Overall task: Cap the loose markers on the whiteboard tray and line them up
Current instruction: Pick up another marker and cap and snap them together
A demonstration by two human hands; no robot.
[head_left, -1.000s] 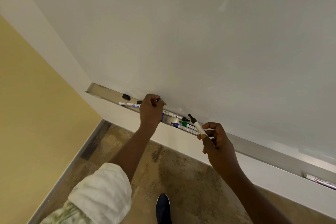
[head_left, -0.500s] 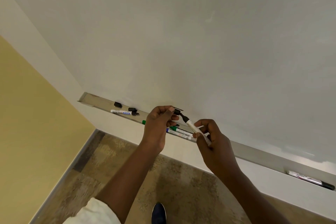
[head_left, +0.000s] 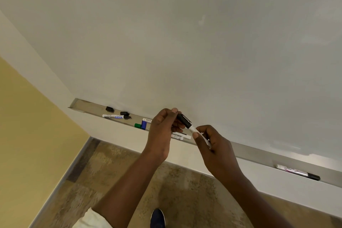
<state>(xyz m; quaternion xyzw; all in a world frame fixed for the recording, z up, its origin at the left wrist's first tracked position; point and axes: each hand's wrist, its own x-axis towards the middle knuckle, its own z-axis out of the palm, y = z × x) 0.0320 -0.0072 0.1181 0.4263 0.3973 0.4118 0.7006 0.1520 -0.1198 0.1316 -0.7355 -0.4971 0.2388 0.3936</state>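
My right hand [head_left: 212,144] grips the white barrel of a black marker [head_left: 194,130] just above the metal tray [head_left: 88,106]. My left hand [head_left: 162,129] pinches a black cap [head_left: 183,119] that sits over the marker's tip end. On the tray to the left lie an uncapped black marker [head_left: 113,116], two loose black caps [head_left: 109,109] [head_left: 124,113], a green cap [head_left: 137,125] and a blue cap [head_left: 143,124]. More white markers [head_left: 180,136] lie partly hidden behind my hands. A capped black marker [head_left: 298,172] rests far right on the tray.
The whiteboard [head_left: 203,42] rises directly behind the tray. A yellow wall [head_left: 27,135] stands to the left and mottled brown floor [head_left: 111,181] lies below, with my dark shoe [head_left: 157,218] on it.
My left hand left the tray with a black cap and met the marker in my right hand; the cap now covers the tip that was bare before.
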